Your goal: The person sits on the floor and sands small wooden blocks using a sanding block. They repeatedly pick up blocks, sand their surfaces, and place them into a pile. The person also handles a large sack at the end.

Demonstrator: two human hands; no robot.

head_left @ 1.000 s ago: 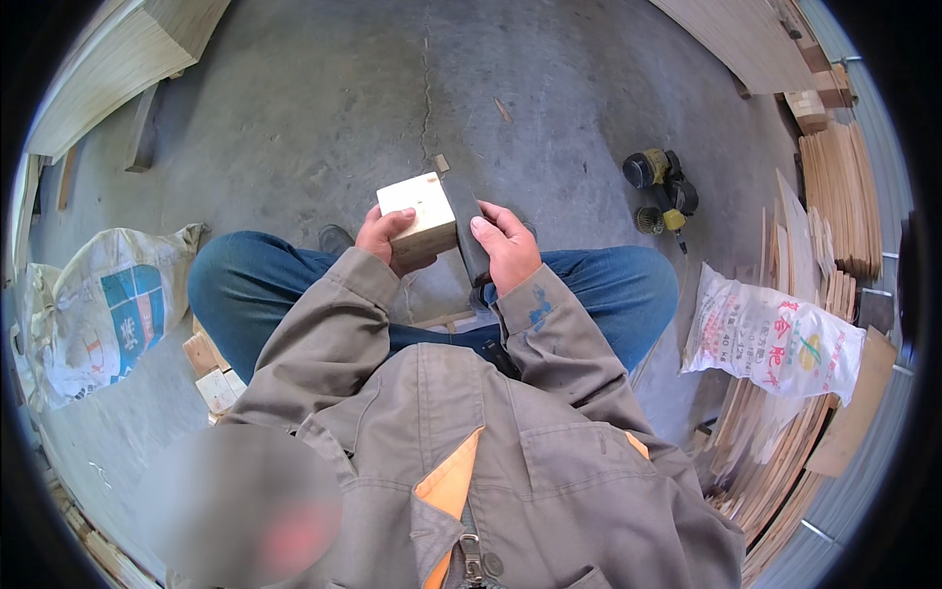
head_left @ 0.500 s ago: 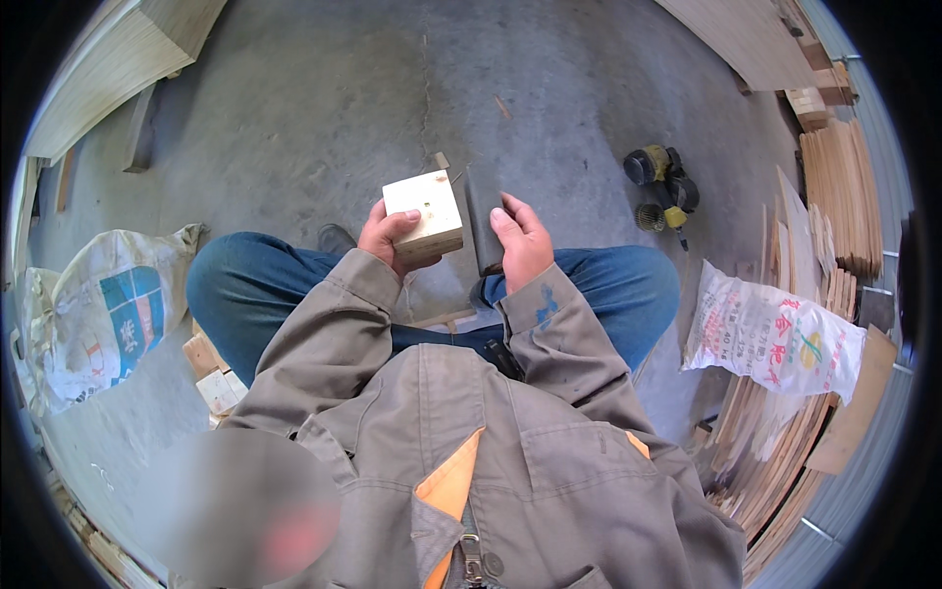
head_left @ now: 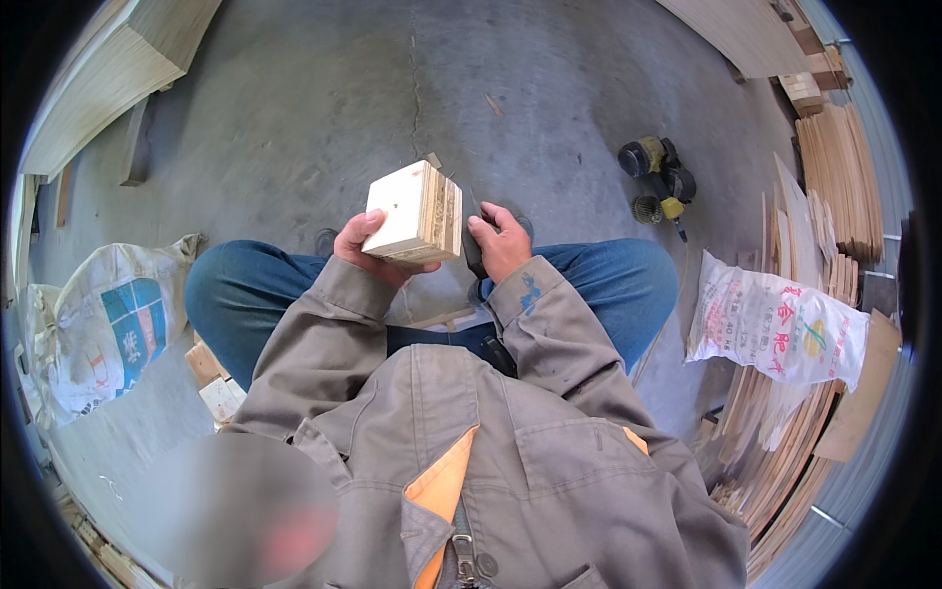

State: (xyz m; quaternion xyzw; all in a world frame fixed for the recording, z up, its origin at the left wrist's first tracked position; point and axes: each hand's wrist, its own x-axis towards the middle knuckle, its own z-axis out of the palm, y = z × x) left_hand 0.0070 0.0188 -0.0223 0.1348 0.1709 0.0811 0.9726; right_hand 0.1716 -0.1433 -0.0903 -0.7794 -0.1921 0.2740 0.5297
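My left hand (head_left: 359,241) grips a squarish block of layered wood (head_left: 400,208), thumb on its pale face and fingers underneath. The block is tilted, so its striped plywood edge turns toward my right hand. My right hand (head_left: 503,245) is closed on a dark, flat, blade-like tool (head_left: 474,257), held nearly edge-on just right of the block. Its exact kind cannot be made out. Whether the tool touches the block cannot be told. Both hands are above the floor between my bent knees.
A yellow-and-black nail gun (head_left: 655,179) lies on the concrete floor at right. White printed sacks stand at left (head_left: 83,334) and right (head_left: 775,324). Stacked wood strips (head_left: 839,182) line the right side. Large sheets (head_left: 118,79) rise at far left; small wood blocks (head_left: 221,393) lie by my left knee.
The block has turned in my left hand, showing more of its layered edge. My right hand has moved left, closer to the block, and the dark tool now looks narrower.
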